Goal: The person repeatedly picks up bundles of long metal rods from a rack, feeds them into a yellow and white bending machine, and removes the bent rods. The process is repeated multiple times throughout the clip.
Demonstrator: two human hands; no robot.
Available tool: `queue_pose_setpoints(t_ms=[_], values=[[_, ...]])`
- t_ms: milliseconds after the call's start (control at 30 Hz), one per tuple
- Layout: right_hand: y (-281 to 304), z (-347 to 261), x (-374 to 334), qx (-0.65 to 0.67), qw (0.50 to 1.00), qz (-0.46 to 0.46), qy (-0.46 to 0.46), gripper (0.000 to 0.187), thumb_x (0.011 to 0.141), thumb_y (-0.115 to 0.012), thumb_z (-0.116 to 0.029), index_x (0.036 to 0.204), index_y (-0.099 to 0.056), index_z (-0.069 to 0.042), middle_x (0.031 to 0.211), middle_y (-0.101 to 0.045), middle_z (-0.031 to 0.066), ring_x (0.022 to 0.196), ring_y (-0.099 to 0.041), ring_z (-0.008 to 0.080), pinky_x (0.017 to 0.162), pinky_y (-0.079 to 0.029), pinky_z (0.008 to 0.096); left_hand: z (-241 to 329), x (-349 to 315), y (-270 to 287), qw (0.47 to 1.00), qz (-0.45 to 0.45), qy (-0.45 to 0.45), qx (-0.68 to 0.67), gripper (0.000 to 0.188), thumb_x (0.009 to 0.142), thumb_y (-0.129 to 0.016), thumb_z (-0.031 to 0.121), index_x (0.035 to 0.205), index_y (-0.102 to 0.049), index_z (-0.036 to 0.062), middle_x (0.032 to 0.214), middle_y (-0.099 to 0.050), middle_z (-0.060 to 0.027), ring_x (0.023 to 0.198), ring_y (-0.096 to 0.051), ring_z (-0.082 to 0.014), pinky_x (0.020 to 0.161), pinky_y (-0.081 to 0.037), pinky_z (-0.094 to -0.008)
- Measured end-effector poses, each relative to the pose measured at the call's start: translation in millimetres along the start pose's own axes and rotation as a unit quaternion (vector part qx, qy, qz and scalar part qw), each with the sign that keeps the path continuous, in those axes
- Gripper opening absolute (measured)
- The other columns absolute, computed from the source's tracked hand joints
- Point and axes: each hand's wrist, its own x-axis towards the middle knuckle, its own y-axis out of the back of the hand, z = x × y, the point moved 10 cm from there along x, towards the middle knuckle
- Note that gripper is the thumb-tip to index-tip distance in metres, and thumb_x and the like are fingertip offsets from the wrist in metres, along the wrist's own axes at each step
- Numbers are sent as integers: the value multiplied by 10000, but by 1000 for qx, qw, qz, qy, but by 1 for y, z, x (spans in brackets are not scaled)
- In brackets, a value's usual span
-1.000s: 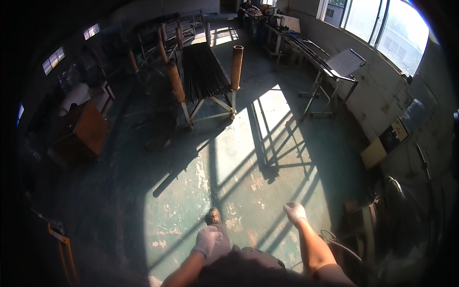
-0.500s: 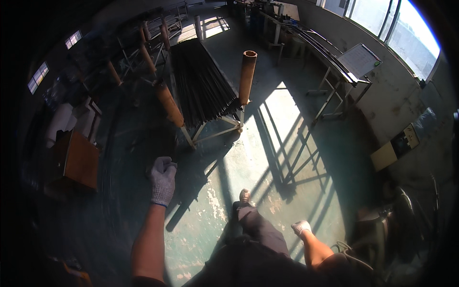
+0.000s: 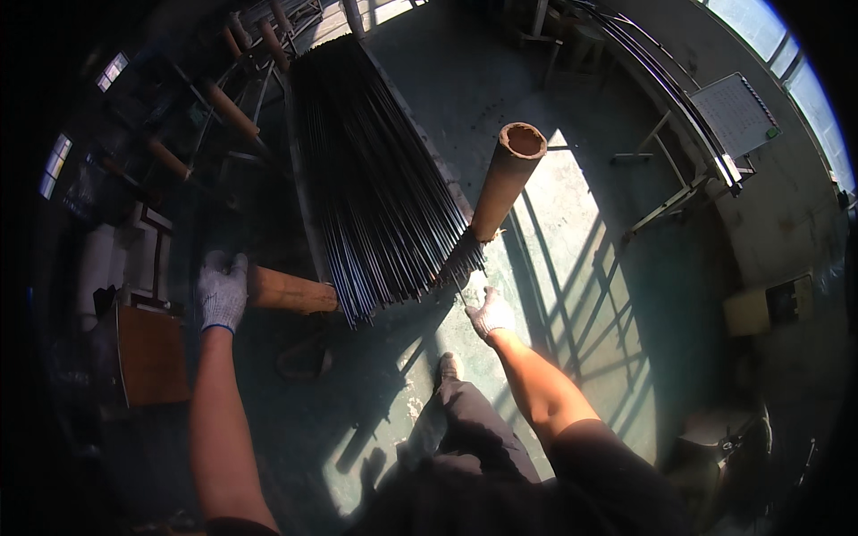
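Black rods [image 3: 375, 196] lie side by side in a long bundle at 11 o'clock, their near ends uneven and reaching almost to the centre. A rack with pale rails [image 3: 307, 205] carries them between two rusty brown tube posts: the right post [image 3: 505, 192] at 1 o'clock, showing its hollow top, and the left post [image 3: 295, 291] at 9 o'clock.

Both hands wear pale knitted gloves. The left hand [image 3: 223, 292], at 9 o'clock, is part open, thumb and fingers spread, with nothing visible in it, just beside the end of the left post. The right hand [image 3: 490, 314], at 4 o'clock near the centre, has its fingers bent close under the rod ends; glare makes it hard to say whether it grips one, and I cannot tell how far it is open.

The green floor [image 3: 559, 192] is worn in patches; sunlight crossed by barred shadows runs from 1 to 5 o'clock. Windows [image 3: 760, 31] and a white board [image 3: 735, 116] stand at 2 o'clock, a brown cabinet [image 3: 152, 355] between 8 and 9, and a shoe [image 3: 449, 364] at 6.
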Motion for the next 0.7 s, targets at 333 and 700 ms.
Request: queue_pose_setpoints(t_ms=[333,700], values=[[-82,-79,206,-116,987,65,-89,1214,860,-888,-585,1725,-259,-11,1543,-564,249,1383,-587,410,1163,-487,480,26,91,-77,990,21,17,139,374,1019,-765,406,1166,-757,63,1205,-720,-218,1159,-697,-434,1035,-549,-551],[-86,-99,221,-57,983,-171,-17,547,962,-722,-359,1400,-679,-35,1245,-757,321,1148,-764,470,1013,-597,541,30,102,-78,983,35,-4,182,356,1026,-741,387,1076,-760,35,1106,-718,-239,1082,-692,-455,975,-537,-577]])
